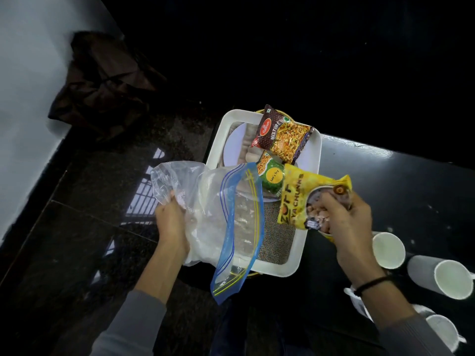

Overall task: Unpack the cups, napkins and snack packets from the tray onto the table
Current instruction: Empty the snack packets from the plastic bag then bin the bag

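Observation:
A white tray (312,160) rests on the left end of a black table (401,181). My right hand (352,227) grips a yellow soya chunks packet (298,194) over the tray's right side. My left hand (172,222) holds a clear zip bag (221,214) with a blue seal, hanging over the tray's left edge. A brown mixture packet (280,132) lies on the tray's far end, and a green packet (273,176) lies beneath the yellow one. Napkins (250,140) and a white plate (234,147) show in the tray. White cups (388,250) stand on the table at right.
A woven mat (276,240) lines the near part of the tray. More white cups (452,282) sit near the table's right front edge. A dark brown cloth (102,80) lies on the floor by a white wall at left. Glossy dark floor tiles lie below the tray's left.

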`<state>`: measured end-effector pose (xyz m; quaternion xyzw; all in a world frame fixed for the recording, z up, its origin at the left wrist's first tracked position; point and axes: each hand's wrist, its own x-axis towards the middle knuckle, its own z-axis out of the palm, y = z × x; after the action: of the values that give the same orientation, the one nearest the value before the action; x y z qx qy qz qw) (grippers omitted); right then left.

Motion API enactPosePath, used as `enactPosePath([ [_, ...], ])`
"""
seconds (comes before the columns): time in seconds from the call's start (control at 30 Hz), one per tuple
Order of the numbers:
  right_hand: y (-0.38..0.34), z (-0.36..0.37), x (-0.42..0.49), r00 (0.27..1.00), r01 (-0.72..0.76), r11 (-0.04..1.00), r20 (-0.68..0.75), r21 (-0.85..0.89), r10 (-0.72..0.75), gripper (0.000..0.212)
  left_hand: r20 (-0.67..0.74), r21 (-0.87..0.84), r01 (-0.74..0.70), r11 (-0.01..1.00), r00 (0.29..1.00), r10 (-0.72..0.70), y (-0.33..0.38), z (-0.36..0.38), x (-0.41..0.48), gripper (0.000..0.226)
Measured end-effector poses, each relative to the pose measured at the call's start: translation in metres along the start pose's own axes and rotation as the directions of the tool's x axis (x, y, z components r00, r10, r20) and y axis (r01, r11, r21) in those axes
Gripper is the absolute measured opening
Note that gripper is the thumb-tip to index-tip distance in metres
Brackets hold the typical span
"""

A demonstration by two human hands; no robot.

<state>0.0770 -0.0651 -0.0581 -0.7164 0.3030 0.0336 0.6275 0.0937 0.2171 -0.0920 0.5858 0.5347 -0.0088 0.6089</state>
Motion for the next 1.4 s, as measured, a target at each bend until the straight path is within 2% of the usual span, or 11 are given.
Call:
enactPosePath([
  [0.17, 0.023, 0.019, -0.01, 0.944, -0.161, 0.984, 0.281, -0.072, 0.175, 0.013, 0.002, -0.012, 0.025, 1.0, 1.0, -0.025, -0.004, -0.002, 0.003, 0.024],
  [0.27, 0.038, 0.031, -0.014, 0.905, -0.292, 0.942, 0.272, -0.163, 0.328, 0.009, 0.01, -0.038, 0.053, 0.998, 0.999, -0.052, -0.006, -0.004, 0.002, 0.024],
  [0.33, 0.04, 0.034, -0.018, 0.924, -0.238, 0.908, 0.207, -0.344, 0.32, 0.014, 0.031, -0.05, 0.052, 0.997, 0.998, -0.051, -0.007, -0.004, 0.002, 0.031],
  [0.47, 0.027, 0.029, -0.034, 0.991, 0.056, 0.821, 0.134, -0.568, 0.025, 0.043, 0.029, -0.052, 0.051, 0.997, 0.998, -0.05, -0.009, -0.003, 0.004, 0.03],
  [0.53, 0.017, 0.027, -0.045, 0.985, 0.164, 0.831, 0.139, -0.532, -0.105, 0.042, 0.017, -0.055, 0.059, 0.997, 0.998, -0.058, -0.008, -0.002, 0.003, 0.027],
  [0.67, -0.011, 0.024, -0.07, 0.966, 0.214, 0.957, 0.188, -0.194, -0.178, 0.009, 0.016, -0.072, 0.059, 0.996, 0.998, -0.058, -0.002, 0.004, -0.01, 0.036],
  [0.8, -0.035, 0.023, -0.093, 0.934, 0.13, 0.992, 0.337, -0.003, -0.121, 0.055, 0.024, -0.113, 0.027, 0.993, 0.999, -0.024, 0.011, 0.008, -0.033, 0.027],
  [0.93, -0.055, 0.02, -0.111, 0.896, 0.111, 0.992, 0.438, -0.054, -0.076, 0.062, 0.051, -0.107, -0.022, 0.994, 0.998, 0.028, 0.026, 0.009, -0.059, 0.027],
  [1.17, -0.074, -0.001, -0.121, 0.968, 0.008, 1.0, 0.252, -0.002, -0.007, 0.01, 0.208, -0.055, -0.123, 0.991, 0.969, 0.132, 0.05, -0.007, -0.107, 0.047],
  [1.27, -0.082, -0.02, -0.121, 0.978, -0.035, 0.998, 0.207, 0.052, 0.023, 0.005, 0.261, 0.029, -0.186, 0.982, 0.95, 0.172, 0.052, -0.017, -0.118, 0.054],
  [1.4, -0.094, -0.048, -0.121, 0.995, -0.038, 0.999, 0.094, 0.04, 0.034, 0.029, 0.311, 0.083, -0.272, 0.959, 0.921, 0.235, 0.053, -0.031, -0.126, 0.045],
])
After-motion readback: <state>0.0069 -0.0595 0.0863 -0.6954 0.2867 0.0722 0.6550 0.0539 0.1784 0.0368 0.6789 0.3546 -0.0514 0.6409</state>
